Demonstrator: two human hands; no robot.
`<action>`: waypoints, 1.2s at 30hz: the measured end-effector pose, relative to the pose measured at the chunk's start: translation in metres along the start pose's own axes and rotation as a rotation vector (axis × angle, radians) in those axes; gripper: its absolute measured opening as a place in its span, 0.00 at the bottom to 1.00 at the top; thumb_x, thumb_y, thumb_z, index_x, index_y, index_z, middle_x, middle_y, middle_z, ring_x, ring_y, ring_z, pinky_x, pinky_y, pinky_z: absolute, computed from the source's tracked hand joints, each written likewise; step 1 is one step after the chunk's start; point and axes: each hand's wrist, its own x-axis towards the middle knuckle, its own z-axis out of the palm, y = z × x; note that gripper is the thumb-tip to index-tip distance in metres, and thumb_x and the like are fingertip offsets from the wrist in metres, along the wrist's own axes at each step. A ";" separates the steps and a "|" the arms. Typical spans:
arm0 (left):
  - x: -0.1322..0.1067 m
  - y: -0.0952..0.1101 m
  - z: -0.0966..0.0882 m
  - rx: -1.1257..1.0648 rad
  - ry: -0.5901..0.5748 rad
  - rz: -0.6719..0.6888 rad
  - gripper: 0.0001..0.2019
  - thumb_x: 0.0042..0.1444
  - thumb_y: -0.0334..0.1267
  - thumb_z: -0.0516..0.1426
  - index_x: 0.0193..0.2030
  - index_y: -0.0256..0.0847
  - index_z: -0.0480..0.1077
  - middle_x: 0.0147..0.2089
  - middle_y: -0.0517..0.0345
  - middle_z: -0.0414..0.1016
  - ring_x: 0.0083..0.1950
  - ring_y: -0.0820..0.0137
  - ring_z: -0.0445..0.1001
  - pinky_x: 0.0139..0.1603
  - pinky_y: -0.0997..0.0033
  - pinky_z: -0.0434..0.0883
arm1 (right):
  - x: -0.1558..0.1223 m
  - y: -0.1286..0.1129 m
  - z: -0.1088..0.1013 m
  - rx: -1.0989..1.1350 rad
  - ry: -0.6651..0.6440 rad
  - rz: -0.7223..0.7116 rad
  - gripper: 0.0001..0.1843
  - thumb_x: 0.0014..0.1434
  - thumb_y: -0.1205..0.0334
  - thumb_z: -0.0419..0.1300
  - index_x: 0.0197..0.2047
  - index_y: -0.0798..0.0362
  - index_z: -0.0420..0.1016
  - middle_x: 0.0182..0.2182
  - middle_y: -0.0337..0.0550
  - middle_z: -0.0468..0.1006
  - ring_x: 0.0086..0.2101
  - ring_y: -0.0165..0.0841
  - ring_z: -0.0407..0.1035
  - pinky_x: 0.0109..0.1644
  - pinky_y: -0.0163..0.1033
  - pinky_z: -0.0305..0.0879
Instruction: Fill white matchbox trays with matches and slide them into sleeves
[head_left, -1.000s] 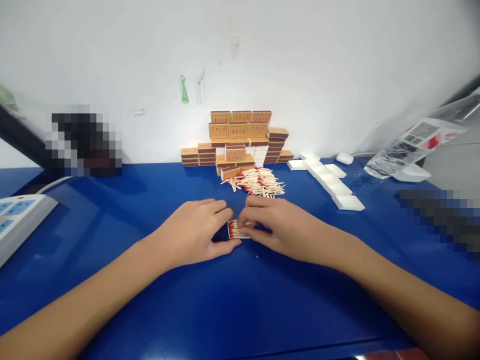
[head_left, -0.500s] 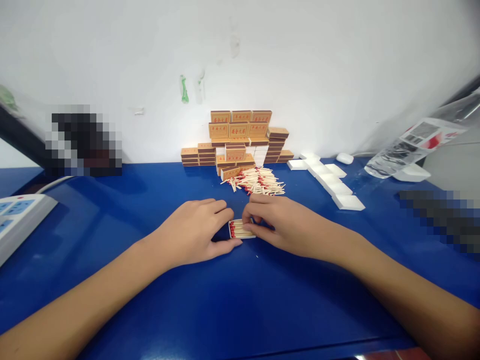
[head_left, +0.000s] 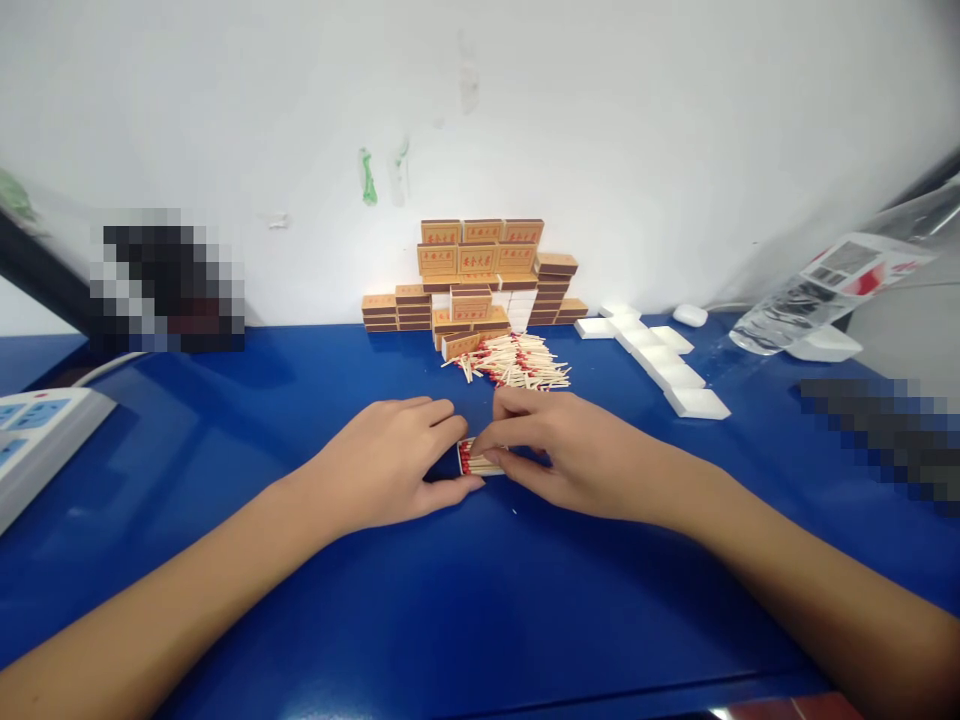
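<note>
A small white matchbox tray point(head_left: 460, 462) full of red-headed matches point(head_left: 480, 465) lies on the blue table between my hands. My left hand point(head_left: 405, 460) steadies its left end, thumb along the near side and forefinger at the far side. From the right, my right hand point(head_left: 570, 445) reaches over the tray. Its forefinger and thumb are close together on the matches, covering part of them. Just beyond the hands lies a loose heap of matches point(head_left: 525, 362), heads mostly toward the left.
Stacked matchboxes point(head_left: 477, 260) stand against the wall behind the heap. Several white empty trays point(head_left: 660, 365) lie at the right, near a plastic bottle point(head_left: 795, 295) and a small white case point(head_left: 690, 316). A power strip point(head_left: 45, 440) sits at far left.
My right forefinger has stretched leftward over the matches in the tray, toward their red heads. My left hand has stayed in place at the tray's end.
</note>
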 end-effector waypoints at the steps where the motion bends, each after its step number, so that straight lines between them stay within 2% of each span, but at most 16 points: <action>1: 0.000 0.000 0.000 -0.001 0.000 -0.001 0.15 0.69 0.50 0.59 0.43 0.39 0.73 0.39 0.58 0.76 0.41 0.62 0.78 0.39 0.61 0.70 | 0.000 -0.001 -0.001 -0.002 -0.001 -0.005 0.11 0.72 0.65 0.59 0.42 0.53 0.84 0.35 0.41 0.69 0.31 0.30 0.65 0.38 0.38 0.60; 5: 0.000 0.000 -0.001 -0.002 0.001 -0.002 0.16 0.69 0.52 0.60 0.43 0.39 0.74 0.40 0.57 0.76 0.41 0.62 0.78 0.39 0.61 0.70 | 0.000 -0.001 -0.007 0.013 -0.043 -0.015 0.11 0.71 0.66 0.59 0.43 0.51 0.85 0.35 0.41 0.71 0.31 0.30 0.66 0.37 0.38 0.60; 8: 0.000 0.000 -0.001 -0.004 -0.001 -0.008 0.16 0.68 0.52 0.60 0.45 0.39 0.74 0.39 0.58 0.76 0.40 0.62 0.78 0.39 0.60 0.70 | -0.001 0.006 -0.019 -0.026 0.072 0.005 0.11 0.71 0.65 0.59 0.46 0.51 0.84 0.36 0.42 0.75 0.33 0.31 0.68 0.38 0.38 0.61; 11: 0.000 0.000 -0.001 0.001 -0.006 -0.015 0.17 0.68 0.53 0.60 0.46 0.39 0.75 0.39 0.58 0.75 0.39 0.62 0.77 0.38 0.60 0.70 | -0.005 0.023 -0.035 -0.135 0.177 0.068 0.10 0.69 0.63 0.58 0.41 0.51 0.82 0.32 0.41 0.76 0.32 0.32 0.68 0.37 0.38 0.59; 15: 0.000 0.001 -0.001 0.005 -0.013 -0.022 0.16 0.69 0.53 0.59 0.46 0.40 0.75 0.39 0.58 0.76 0.40 0.62 0.77 0.38 0.61 0.70 | -0.014 0.049 -0.048 -0.255 0.044 0.269 0.08 0.64 0.60 0.62 0.32 0.51 0.78 0.26 0.38 0.74 0.28 0.31 0.65 0.33 0.38 0.55; 18: 0.001 0.000 -0.001 -0.001 -0.019 -0.025 0.17 0.69 0.54 0.58 0.47 0.40 0.75 0.40 0.57 0.76 0.41 0.62 0.78 0.40 0.61 0.70 | -0.015 0.055 -0.044 -0.314 0.007 0.404 0.14 0.65 0.54 0.62 0.30 0.51 0.76 0.25 0.39 0.75 0.26 0.32 0.64 0.32 0.40 0.53; 21: 0.000 0.000 -0.001 -0.005 -0.021 -0.033 0.18 0.70 0.54 0.58 0.47 0.40 0.75 0.40 0.57 0.76 0.40 0.62 0.78 0.39 0.61 0.70 | -0.010 0.052 -0.032 -0.344 0.016 0.438 0.16 0.66 0.50 0.62 0.30 0.51 0.75 0.30 0.42 0.78 0.30 0.34 0.67 0.34 0.40 0.55; 25: 0.000 0.000 -0.002 -0.005 -0.031 -0.034 0.17 0.70 0.53 0.58 0.48 0.40 0.75 0.40 0.56 0.76 0.41 0.62 0.78 0.39 0.62 0.70 | -0.006 0.045 -0.019 -0.353 0.044 0.446 0.12 0.65 0.52 0.64 0.35 0.51 0.75 0.34 0.45 0.79 0.33 0.37 0.69 0.36 0.41 0.57; 30: 0.001 0.001 -0.003 0.001 -0.040 -0.034 0.17 0.69 0.53 0.58 0.48 0.40 0.75 0.40 0.56 0.76 0.41 0.61 0.78 0.39 0.61 0.71 | -0.005 0.044 -0.017 -0.316 0.029 0.437 0.08 0.64 0.58 0.63 0.34 0.51 0.75 0.33 0.45 0.79 0.32 0.36 0.69 0.36 0.41 0.58; 33: 0.001 0.001 -0.003 0.001 -0.047 -0.038 0.17 0.69 0.53 0.58 0.48 0.40 0.75 0.41 0.56 0.77 0.42 0.61 0.78 0.39 0.60 0.71 | -0.004 0.044 -0.018 -0.307 0.035 0.435 0.10 0.65 0.58 0.62 0.32 0.51 0.74 0.32 0.44 0.78 0.32 0.36 0.69 0.36 0.41 0.57; 36: 0.001 0.001 -0.003 0.000 -0.045 -0.036 0.17 0.70 0.53 0.58 0.47 0.40 0.75 0.40 0.56 0.76 0.41 0.61 0.78 0.39 0.60 0.71 | -0.004 0.050 -0.019 -0.293 0.113 0.411 0.11 0.68 0.58 0.59 0.34 0.52 0.73 0.32 0.44 0.77 0.31 0.36 0.68 0.35 0.41 0.58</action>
